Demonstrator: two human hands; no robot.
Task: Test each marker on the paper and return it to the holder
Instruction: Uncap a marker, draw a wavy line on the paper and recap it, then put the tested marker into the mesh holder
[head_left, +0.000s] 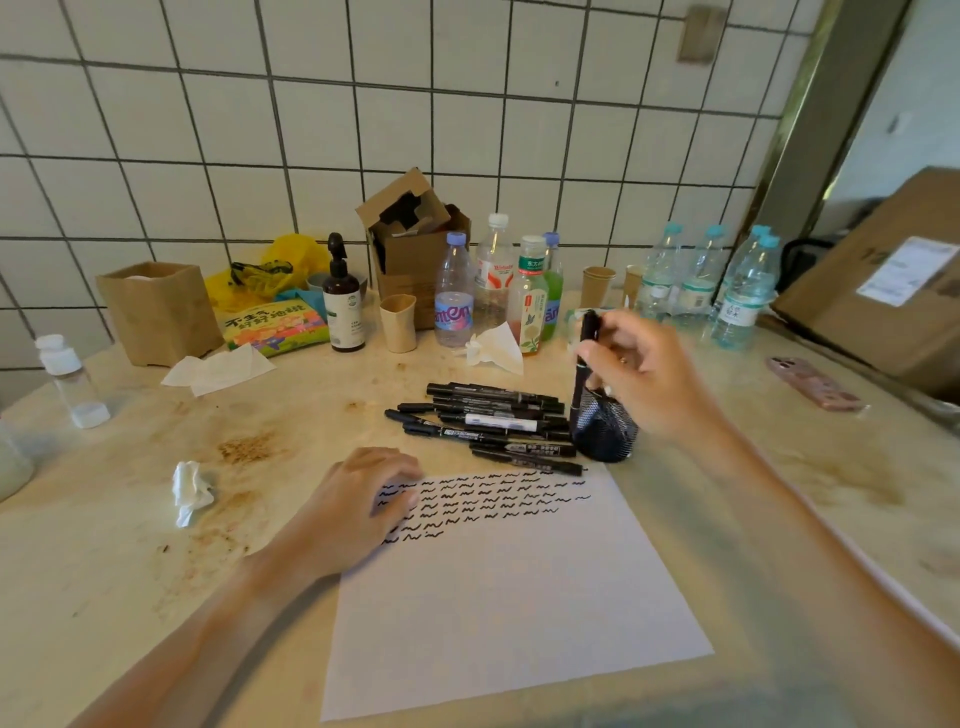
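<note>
My right hand (641, 376) is pinching a black marker (584, 364) upright, its lower end in the mesh holder (605, 434) right under my grip. Just left of that lies the marker pile (493, 423). My left hand (358, 506) lies flat, holding nothing, pinning down the squiggle-covered paper (514, 587).

Right hand (641, 374) holding marker (584, 358) upright, seemingly in mesh holder (602, 434), left hand (358, 512) flat on paper (519, 597)
</note>
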